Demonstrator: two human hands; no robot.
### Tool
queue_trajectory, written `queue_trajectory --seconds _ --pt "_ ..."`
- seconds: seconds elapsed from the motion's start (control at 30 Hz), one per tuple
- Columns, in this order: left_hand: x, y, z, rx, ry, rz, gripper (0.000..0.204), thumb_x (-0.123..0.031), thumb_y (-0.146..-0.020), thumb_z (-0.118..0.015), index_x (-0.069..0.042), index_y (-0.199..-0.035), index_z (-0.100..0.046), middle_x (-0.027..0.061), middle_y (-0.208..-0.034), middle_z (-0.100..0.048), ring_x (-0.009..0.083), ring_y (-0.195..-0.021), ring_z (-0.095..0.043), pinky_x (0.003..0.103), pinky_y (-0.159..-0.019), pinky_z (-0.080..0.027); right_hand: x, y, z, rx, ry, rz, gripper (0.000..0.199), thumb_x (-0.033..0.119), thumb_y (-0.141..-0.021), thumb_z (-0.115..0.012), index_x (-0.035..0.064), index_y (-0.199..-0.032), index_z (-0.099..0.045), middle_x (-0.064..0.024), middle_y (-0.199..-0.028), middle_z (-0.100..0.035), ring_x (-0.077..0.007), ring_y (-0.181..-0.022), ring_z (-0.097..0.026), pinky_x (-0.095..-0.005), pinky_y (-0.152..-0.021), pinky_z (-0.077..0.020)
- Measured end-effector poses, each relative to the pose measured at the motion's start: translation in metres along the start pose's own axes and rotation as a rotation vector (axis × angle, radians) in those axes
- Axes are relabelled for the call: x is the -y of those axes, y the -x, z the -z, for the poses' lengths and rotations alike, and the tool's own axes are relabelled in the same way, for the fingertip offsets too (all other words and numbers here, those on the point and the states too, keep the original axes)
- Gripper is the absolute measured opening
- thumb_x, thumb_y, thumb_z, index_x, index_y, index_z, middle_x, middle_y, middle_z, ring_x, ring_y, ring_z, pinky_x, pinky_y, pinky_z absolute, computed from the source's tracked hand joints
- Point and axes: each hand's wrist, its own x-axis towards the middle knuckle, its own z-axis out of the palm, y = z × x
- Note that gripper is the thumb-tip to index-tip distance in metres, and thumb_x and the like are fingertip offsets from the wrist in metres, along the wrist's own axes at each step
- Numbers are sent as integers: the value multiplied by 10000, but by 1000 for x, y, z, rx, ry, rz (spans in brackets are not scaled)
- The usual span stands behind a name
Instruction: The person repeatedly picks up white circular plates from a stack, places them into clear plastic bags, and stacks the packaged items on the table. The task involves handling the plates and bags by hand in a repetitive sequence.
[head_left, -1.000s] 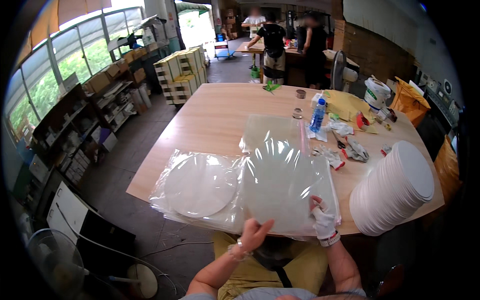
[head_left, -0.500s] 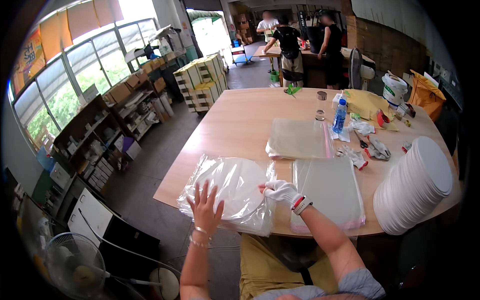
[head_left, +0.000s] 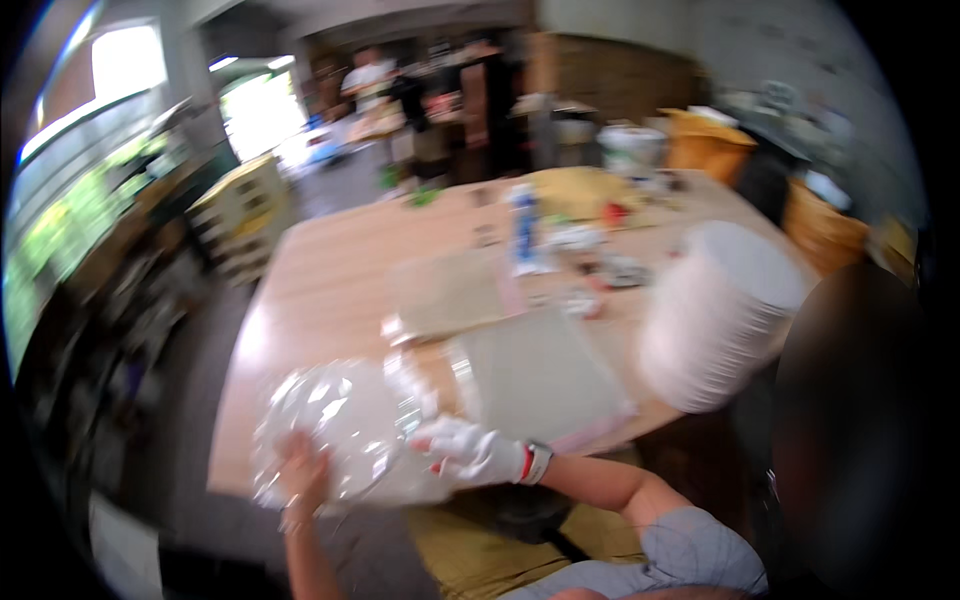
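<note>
one open, empty-looking left hand (head_left: 303, 470) seemed to smooth shiny bags (head_left: 350, 412), likely needing soft pats, right hand (head_left: 474, 452) half-curled, hold unclear.

White is shown by the glove (head_left: 475, 452) at six o'clock in view, the wrapped pack (head_left: 350, 412) at eight and the disc stack (head_left: 705, 325) at three. The grey-green sheets (head_left: 535, 375) at five are edged in pink; blue is seen on the bottle (head_left: 523, 222) at one.
</note>
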Motion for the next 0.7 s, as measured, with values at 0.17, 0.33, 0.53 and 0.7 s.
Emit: queue_trajectory --seconds 0.17,0.33,0.53,0.7 --pt "15 5 24 -754 -382 -477 482 -405 -888 -494 -63 -1228 -478 176 -1178 -516 232 -904 -572 394 -878 -458 18 130 136 -47 107 -422 171 5 -773 -550 21 -934 -604 -116 -846 -609 -215 -799 -604 -284 -726 -479" --pt "-109 45 78 -758 514 -233 188 -106 -831 -590 3 -984 -606 139 -869 -649 302 -801 -623 377 -738 -497 118 206 309 -446 1239 -390 65 9 -746 -535 20 -776 -592 -120 -763 -595 -275 -721 -590 -343 -647 -486" --pt "-179 83 60 -253 863 -387 183 -95 -826 -599 -22 -993 -613 143 -892 -646 305 -831 -620 370 -737 -484 119 281 425 -476 756 -893 285 -34 -759 -508 -48 -1036 -572 -146 -1030 -607 -174 -881 -617 -263 -804 -480" --pt "-276 22 -22 244 565 -711 423 -245 -819 -572 -64 -1189 -476 124 -1189 -463 327 -1119 -381 525 -880 -269 115 282 438 -574 319 -931 353 -58 -782 -510 -32 -1132 -542 -117 -1085 -593 -160 -902 -601 -249 -826 -465"
